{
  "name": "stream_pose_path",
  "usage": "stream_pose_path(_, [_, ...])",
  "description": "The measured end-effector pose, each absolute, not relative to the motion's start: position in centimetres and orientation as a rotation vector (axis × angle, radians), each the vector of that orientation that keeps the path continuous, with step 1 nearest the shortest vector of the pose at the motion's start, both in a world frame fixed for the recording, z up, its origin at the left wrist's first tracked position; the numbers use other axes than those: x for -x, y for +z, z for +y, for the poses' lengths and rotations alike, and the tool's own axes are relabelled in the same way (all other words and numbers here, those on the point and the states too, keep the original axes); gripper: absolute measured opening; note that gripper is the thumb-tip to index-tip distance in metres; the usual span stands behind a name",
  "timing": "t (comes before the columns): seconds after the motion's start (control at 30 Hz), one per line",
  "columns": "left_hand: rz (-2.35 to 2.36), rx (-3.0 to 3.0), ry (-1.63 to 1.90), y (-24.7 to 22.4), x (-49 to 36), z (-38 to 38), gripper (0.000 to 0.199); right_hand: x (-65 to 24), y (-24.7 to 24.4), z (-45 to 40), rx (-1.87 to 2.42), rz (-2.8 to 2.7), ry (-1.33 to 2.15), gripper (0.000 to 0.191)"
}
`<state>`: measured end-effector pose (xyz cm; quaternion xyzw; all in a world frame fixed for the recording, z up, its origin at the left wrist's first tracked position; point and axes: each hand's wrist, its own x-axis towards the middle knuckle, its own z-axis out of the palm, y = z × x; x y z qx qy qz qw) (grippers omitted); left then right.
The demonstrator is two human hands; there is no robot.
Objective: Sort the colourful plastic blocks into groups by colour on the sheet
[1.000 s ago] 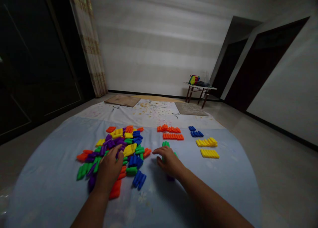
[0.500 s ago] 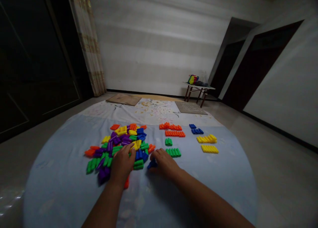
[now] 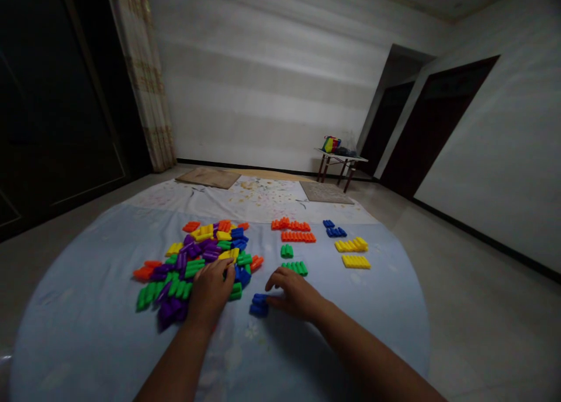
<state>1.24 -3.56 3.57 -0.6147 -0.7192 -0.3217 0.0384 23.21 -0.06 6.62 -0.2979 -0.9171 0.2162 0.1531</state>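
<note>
A heap of plastic building blocks in purple, green, yellow, orange and blue lies left of centre on the table. My left hand rests over the heap's near right side, fingers loosely spread over the blocks and holding none that I can see. My right hand is beside a small blue block piece lying on the cloth. Its thumb tip is at the piece's right edge, and the fingers are parted above. Just beyond that hand is a green ridged row, with a shorter green piece behind it.
Orange rows, blue rows and yellow rows lie on the right side of the cloth-covered table. Two flat mats, one brown and one grey, are at the far edge. A small side table stands behind.
My right hand has opened from around the blue piece, which now lies in view on the cloth. The left hand stays on the heap. The camera view has shifted slightly right.
</note>
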Motion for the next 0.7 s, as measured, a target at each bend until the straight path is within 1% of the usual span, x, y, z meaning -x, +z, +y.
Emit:
stream_pose_path(0.1, [-2.207,1.903,-0.962,3.6,-1.2,-3.5,0.035,-23.0,6.5,0.1,0.787,-2.717,0.637,0.039])
stream_pose_path(0.2, [-2.221,1.91,-0.95,3.5,-1.0,-3.4,0.036,-22.4,6.0,-0.1,0.745,-2.8,0.644,0.047])
stream_pose_path(0.4, [-2.238,1.957,-0.928,3.2,-0.3,-3.0,0.036,-21.9,5.4,-0.1,0.848,-2.859,0.406,0.048])
stream_pose_path(0.53, [-2.202,1.967,-0.927,3.0,0.1,-2.8,0.037,-21.9,5.7,0.3,0.615,-2.893,0.33,0.051])
stream_pose_path(0.6, [-2.199,1.968,-0.903,2.8,0.3,-2.7,0.037,-21.7,5.8,0.5,0.471,-2.953,0.314,0.047])
stream_pose_path(0.7, [-2.205,1.962,-0.868,2.3,0.6,-2.5,0.038,-21.6,6.0,0.9,0.402,-2.987,0.341,0.04])
